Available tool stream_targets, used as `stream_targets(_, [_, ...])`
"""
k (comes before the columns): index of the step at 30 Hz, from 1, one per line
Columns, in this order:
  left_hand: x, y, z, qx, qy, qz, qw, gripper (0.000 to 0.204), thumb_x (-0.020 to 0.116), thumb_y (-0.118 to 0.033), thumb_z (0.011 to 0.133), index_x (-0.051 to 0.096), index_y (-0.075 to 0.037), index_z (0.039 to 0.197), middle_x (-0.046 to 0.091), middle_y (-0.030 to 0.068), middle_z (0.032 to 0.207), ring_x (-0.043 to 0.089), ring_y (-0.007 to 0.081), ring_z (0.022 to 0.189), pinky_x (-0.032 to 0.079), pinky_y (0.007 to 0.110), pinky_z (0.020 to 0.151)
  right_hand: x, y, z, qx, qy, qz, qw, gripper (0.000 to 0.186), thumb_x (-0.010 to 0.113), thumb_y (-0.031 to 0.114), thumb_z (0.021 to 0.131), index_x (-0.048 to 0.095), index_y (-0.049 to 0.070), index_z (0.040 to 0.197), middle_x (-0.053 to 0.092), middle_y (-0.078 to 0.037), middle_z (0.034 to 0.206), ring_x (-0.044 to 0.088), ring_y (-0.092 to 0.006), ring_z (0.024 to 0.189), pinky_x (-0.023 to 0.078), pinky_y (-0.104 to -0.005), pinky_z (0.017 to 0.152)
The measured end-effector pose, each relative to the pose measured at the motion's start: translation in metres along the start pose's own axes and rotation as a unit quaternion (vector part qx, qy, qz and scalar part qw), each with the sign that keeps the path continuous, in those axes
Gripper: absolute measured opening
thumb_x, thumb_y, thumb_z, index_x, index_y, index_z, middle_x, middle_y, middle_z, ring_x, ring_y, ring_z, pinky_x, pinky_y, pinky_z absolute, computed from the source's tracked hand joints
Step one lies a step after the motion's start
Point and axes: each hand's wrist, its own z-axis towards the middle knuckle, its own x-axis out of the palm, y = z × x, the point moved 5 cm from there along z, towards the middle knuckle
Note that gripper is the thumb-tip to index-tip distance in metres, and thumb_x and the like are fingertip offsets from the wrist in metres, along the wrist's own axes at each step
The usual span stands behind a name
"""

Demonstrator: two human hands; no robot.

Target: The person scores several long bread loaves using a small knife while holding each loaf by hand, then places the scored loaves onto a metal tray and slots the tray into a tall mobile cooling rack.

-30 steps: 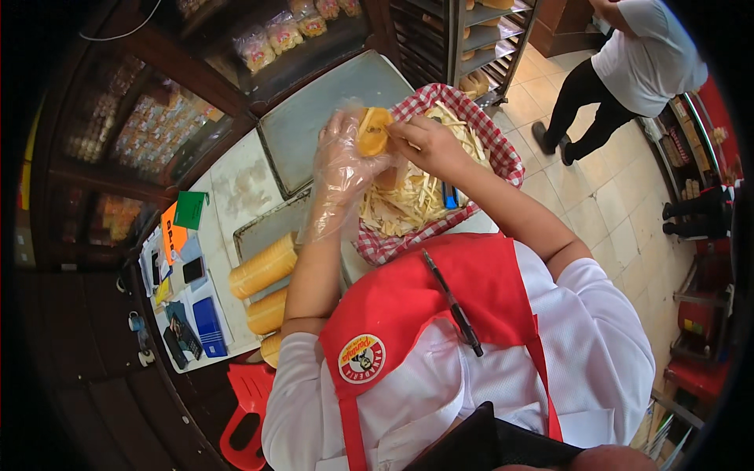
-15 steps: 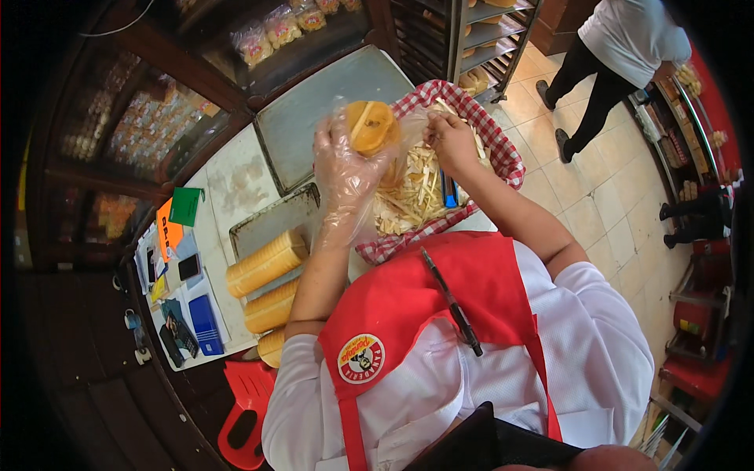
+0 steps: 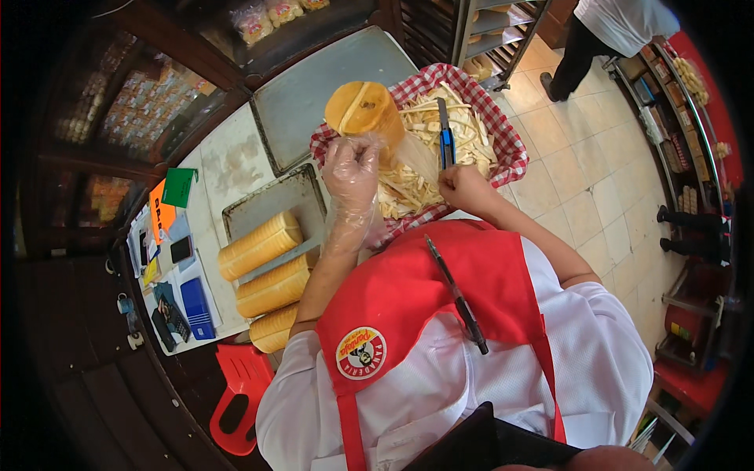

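Two hands work over a cloth-lined basket (image 3: 514, 149) on the bench (image 3: 224, 169). Between and beyond them, a round golden loaf (image 3: 361, 107) tilts above the basket's left half, its grooved flat end facing up and a clear plastic bag (image 3: 419, 159) spreading from its right side. The gloved left hand (image 3: 352, 173) is set against the loaf's near side, fingers drawn together; whether that grip clamps the loaf or only the plastic cannot be told. The bare right hand (image 3: 465, 187) has its fingers curled in at the lower end of a blue utility knife (image 3: 447, 145), whose blade points away from the person; whether its grip is clamped on the knife or the bag edge cannot be told.

Pale strips (image 3: 404, 195) fill the basket. Three ribbed cylindrical loaves (image 3: 275, 286) lie side by side to the left, near a worn baking tray (image 3: 275, 196). A larger metal sheet (image 3: 334, 86) lies behind.
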Motion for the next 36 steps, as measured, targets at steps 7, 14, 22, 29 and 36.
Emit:
stream_targets(7, [-0.003,0.006,-0.006,-0.076,0.049,-0.031,0.995,0.011,0.072,-0.003,0.075,0.062,-0.001,0.079,0.064,0.0071,0.072,0.058,0.0119,0.062,0.048,0.025,0.057,-0.021,-0.02,-0.043,0.046,0.145,-0.145,0.978,0.02,0.062,0.017,0.075,0.066,-0.002,0.077,0.064,-0.022,0.075,0.063,-0.0364,0.07,0.051,-0.043,0.066])
stream_targets(14, [0.015,-0.015,-0.047,-0.183,0.373,-0.053,0.908,0.014,0.063,-0.009,0.08,0.067,-0.004,0.093,0.064,0.0126,0.072,0.062,0.0189,0.063,0.05,0.032,0.058,-0.05,0.0,-0.051,0.006,0.108,-0.106,0.988,0.013,0.065,0.014,0.076,0.068,0.003,0.081,0.063,-0.016,0.08,0.062,-0.0329,0.076,0.05,-0.0407,0.07])
stream_targets(22, [0.055,-0.03,-0.063,0.084,0.407,-0.202,0.887,0.013,0.061,-0.007,0.08,0.066,-0.004,0.092,0.061,0.0093,0.077,0.06,0.018,0.072,0.049,0.031,0.068,-0.052,0.048,-0.036,-0.17,0.036,-0.007,0.985,0.01,0.068,0.011,0.076,0.067,0.002,0.078,0.059,-0.012,0.089,0.059,-0.0285,0.083,0.049,-0.0371,0.074])
stream_targets(29, [0.061,-0.024,-0.07,-0.081,0.461,-0.144,0.872,0.015,0.067,-0.004,0.074,0.065,-0.002,0.089,0.063,0.0113,0.075,0.063,0.0242,0.068,0.05,0.033,0.066,-0.064,0.067,-0.014,-0.055,0.114,-0.141,0.982,0.02,0.069,0.023,0.076,0.068,0.003,0.08,0.061,-0.013,0.091,0.061,-0.0299,0.087,0.05,-0.0406,0.071])
stream_targets(36, [0.033,-0.012,-0.067,-0.175,0.459,-0.006,0.871,0.039,0.062,-0.014,0.077,0.052,0.002,0.111,0.064,0.0177,0.076,0.063,0.0298,0.067,0.051,0.039,0.065,-0.063,0.183,0.055,-0.367,-0.116,-0.211,0.899,0.059,0.077,0.032,0.065,0.058,0.012,0.117,0.058,-0.012,0.112,0.055,-0.0325,0.105,0.043,-0.0397,0.09])
